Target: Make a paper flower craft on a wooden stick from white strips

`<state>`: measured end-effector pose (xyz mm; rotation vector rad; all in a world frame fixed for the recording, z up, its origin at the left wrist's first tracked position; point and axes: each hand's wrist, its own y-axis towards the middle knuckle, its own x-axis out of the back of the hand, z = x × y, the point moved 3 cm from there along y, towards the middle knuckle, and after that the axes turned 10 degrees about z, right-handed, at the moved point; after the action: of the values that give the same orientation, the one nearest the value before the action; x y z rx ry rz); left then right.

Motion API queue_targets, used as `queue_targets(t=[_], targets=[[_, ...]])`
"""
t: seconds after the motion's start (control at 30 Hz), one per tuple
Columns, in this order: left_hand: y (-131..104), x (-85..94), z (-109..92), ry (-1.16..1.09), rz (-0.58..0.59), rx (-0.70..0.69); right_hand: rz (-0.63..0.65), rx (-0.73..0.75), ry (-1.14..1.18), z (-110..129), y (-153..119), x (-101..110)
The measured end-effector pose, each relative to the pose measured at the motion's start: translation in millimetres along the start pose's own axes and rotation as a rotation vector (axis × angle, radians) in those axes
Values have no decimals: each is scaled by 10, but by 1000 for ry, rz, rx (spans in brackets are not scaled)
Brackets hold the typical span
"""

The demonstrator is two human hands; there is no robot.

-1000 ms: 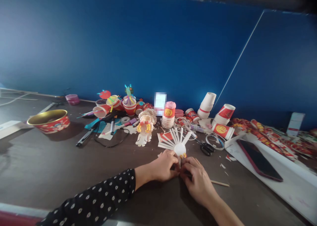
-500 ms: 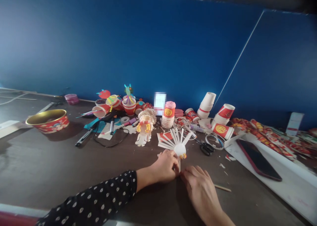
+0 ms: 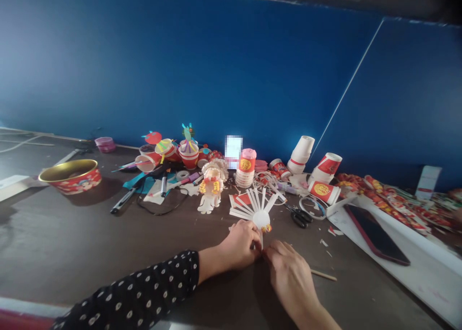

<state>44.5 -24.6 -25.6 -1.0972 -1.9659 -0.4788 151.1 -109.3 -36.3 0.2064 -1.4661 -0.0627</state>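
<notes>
Right hand (image 3: 291, 274) drawn lower, paper cutout (image 3: 261, 218) fanned forward, one strip (image 3: 262, 239) pointing back

Hands (image 3: 241, 243) partly hide paper cutout (image 3: 261, 219)

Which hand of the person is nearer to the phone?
Right. The right hand is to the left of the phone, with table between them; the left hand is farther left, on the right hand's far side from it.
</notes>
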Motion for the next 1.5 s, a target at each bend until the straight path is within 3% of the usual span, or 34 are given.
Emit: queue_targets(t=[0.4, 0.8, 1.13, 1.5], targets=[[5, -18, -34, 23, -13, 91, 70, 72, -134, 64, -116, 43], [-5, 4, -38, 26, -30, 53, 105, 44, -143, 68, -60, 51], [26, -25, 109, -12, -5, -83, 1, 43, 84, -15, -72, -23], [-6, 21, 52, -49, 34, -33, 22, -17, 359, -98, 10, -8]])
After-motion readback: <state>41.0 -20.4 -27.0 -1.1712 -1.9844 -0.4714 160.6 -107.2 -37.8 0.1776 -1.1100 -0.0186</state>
